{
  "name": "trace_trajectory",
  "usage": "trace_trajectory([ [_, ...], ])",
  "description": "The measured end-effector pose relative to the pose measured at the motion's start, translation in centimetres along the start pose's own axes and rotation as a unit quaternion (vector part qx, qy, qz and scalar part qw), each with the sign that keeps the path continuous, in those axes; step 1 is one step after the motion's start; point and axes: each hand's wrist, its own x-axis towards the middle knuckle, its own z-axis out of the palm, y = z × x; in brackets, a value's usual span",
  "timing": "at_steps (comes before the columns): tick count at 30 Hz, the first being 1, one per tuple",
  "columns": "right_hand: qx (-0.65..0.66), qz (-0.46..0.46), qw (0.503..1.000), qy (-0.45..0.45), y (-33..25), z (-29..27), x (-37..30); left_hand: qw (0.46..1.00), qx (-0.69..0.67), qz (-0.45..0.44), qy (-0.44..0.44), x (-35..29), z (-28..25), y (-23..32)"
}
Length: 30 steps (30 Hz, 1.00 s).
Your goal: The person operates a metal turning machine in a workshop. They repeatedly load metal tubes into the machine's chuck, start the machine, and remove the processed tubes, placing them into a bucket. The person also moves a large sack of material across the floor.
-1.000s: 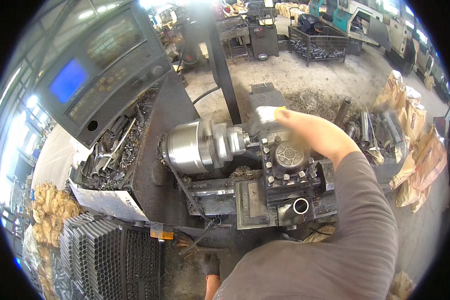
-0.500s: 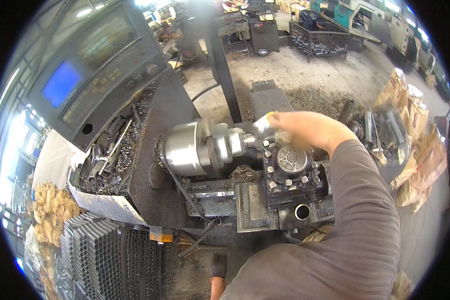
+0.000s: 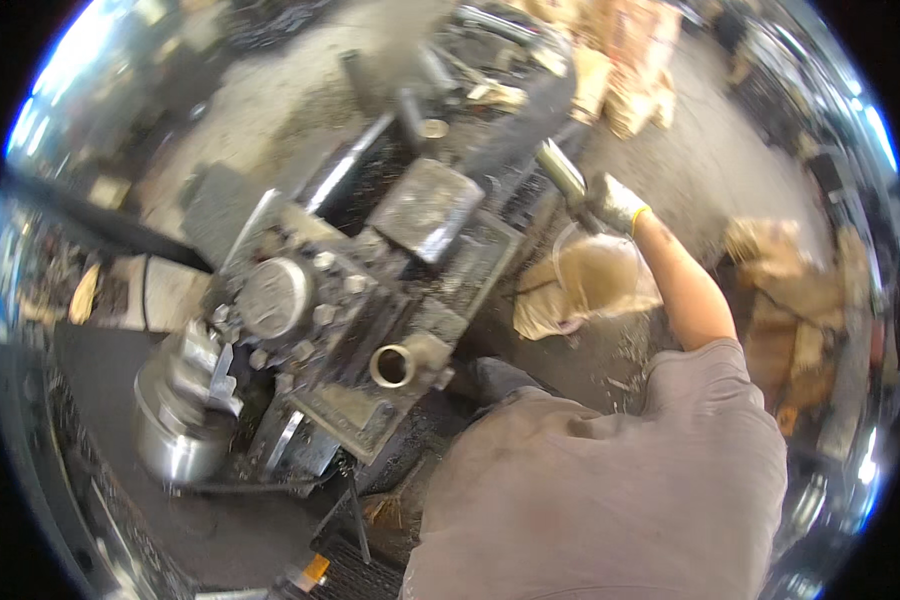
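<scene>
My right hand (image 3: 612, 205), in a pale glove with a yellow cuff edge, is closed around a short shiny metal tube (image 3: 562, 170). The tube sticks out past the fingers, tilted up and to the left. Below the hand lies a brown paper sack (image 3: 540, 310), with a translucent round-looking item (image 3: 600, 272) on or beside it. My left hand does not show. To the left stands a lathe with a silver chuck (image 3: 180, 440) and a bolted tool turret (image 3: 275, 298). A hollow round holder (image 3: 392, 367) points up from the carriage.
Metal bars and loose parts (image 3: 490, 60) lie beyond the machine. Brown paper sacks (image 3: 635, 60) stand at the far side, and more sacks (image 3: 780, 300) are at the right. An orange block (image 3: 316, 569) sits at the lower left. Much of the picture is smeared by motion.
The view has swung right, away from the control panel. My right hand has moved from beside the chuck to above the sack on the right. My left hand has left the picture.
</scene>
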Motion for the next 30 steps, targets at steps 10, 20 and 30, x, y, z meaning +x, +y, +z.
trace_trajectory([
  [10, -0.199, 0.221, 0.954, 0.042, 28.0, 8.0, -3.6, 0.989, 0.032, 0.140, 0.033, 10.4, -10.1, 8.3],
  [20, 0.043, -0.428, 0.899, -0.082, -12.5, 7.3, -11.6, 0.992, -0.087, 0.093, 0.022, 9.5, -3.3, 9.5],
  [30, -0.010, -0.618, 0.744, -0.252, -29.5, 11.9, -12.9, 0.954, 0.233, 0.186, 0.029, 7.3, 2.7, 2.0],
])
